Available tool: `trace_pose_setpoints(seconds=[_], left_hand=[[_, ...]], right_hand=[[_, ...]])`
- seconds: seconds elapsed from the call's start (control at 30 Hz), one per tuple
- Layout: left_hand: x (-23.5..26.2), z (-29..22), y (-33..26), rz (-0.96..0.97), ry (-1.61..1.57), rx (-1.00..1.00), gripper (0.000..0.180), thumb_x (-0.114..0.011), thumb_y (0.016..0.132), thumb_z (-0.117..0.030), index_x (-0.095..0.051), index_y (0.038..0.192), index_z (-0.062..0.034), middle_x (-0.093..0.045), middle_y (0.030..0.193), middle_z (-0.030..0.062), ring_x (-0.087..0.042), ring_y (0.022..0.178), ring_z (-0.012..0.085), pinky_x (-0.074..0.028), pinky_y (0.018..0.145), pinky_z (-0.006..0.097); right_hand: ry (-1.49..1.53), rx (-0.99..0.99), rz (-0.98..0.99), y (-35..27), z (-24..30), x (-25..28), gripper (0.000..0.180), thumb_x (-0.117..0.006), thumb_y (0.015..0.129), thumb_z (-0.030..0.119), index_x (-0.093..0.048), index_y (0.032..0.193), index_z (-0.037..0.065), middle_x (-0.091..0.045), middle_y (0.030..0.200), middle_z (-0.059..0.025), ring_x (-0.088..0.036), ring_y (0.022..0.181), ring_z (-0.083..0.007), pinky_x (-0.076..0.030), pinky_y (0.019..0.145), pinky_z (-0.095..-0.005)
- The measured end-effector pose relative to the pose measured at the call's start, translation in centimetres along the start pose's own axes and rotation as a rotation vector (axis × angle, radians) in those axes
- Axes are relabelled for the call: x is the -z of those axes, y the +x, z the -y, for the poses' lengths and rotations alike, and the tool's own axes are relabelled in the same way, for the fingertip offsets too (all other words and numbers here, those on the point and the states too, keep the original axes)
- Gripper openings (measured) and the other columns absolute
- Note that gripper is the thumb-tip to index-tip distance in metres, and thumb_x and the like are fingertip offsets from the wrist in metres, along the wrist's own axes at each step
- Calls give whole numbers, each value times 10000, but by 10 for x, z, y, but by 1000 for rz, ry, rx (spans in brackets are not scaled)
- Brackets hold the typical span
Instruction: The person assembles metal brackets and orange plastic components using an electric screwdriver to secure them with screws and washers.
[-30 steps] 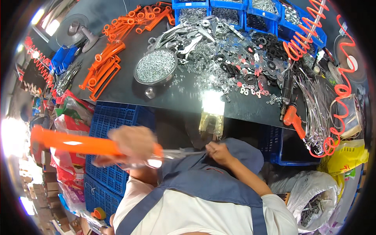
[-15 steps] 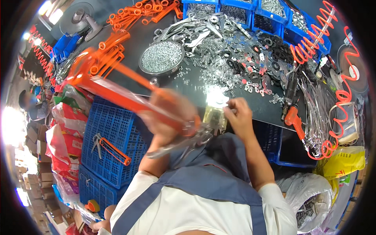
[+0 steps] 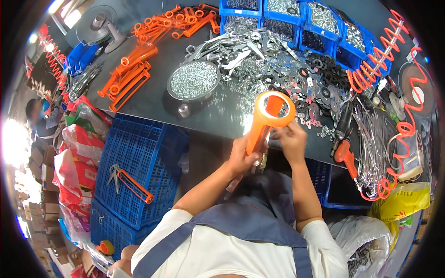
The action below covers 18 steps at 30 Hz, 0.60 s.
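My left hand (image 3: 242, 156) is closed around the orange frame of a caulking gun (image 3: 257, 135). Its round ring end tilts up and away from me, over the table's front edge. Just right of the frame is my right hand (image 3: 293, 141), fingers bent together and slightly blurred; whatever they pinch, if anything, is hidden. The lower end of the caulking gun is partly covered by my left hand. Beyond both hands lie heaped metal parts: small clear-silver pieces (image 3: 252, 88), flat plates (image 3: 310, 99) and long silver levers (image 3: 243, 45).
A metal bowl (image 3: 204, 97) of small fasteners stands left of the heap, with a small metal cup (image 3: 183, 110) near it. Orange frames (image 3: 132, 74) lie farther left. Blue bins (image 3: 282, 28) line the back. An orange-handled air screwdriver (image 3: 345, 153) hangs right. Blue crates (image 3: 132, 157) stand left, below the table.
The caulking gun has swung from the left to in front of me, its ring end now upward. My left hand moved right with it; my right hand shifted slightly right.
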<state>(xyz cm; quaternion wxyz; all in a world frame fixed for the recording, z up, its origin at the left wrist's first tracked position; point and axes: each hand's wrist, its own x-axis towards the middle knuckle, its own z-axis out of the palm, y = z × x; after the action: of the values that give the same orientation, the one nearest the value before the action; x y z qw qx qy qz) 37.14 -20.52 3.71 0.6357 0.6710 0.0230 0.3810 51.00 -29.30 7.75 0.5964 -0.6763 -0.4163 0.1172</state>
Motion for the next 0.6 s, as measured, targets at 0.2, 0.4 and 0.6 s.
trace_pose_setpoints(seconds=[0.2,0.4,0.6], left_hand=[[-2,-7,-3,-14,-109,87,361,-579,777,-279,-552,984,15,-581,755,46,-563,643,106,-482,602,267],[0,-8,1,-24,-2,136,263,-578,714,-72,-580,960,23,-617,774,59,-594,694,133,-504,657,282],[3,-3,1,-12,37,31,235,-615,749,-49,-581,971,18,-635,780,63,-612,685,134,-510,634,295]], right_hand=[[31,719,13,19,90,22,177,-620,811,-90,-635,987,-93,-646,1012,-189,-659,840,-270,-529,727,-331],[-84,960,169,32,102,25,283,-711,699,-89,-661,975,-56,-646,1033,-182,-657,880,-298,-529,746,-336],[-275,916,341,30,122,36,253,-702,701,-55,-660,951,-48,-652,982,-156,-654,825,-292,-528,669,-357]])
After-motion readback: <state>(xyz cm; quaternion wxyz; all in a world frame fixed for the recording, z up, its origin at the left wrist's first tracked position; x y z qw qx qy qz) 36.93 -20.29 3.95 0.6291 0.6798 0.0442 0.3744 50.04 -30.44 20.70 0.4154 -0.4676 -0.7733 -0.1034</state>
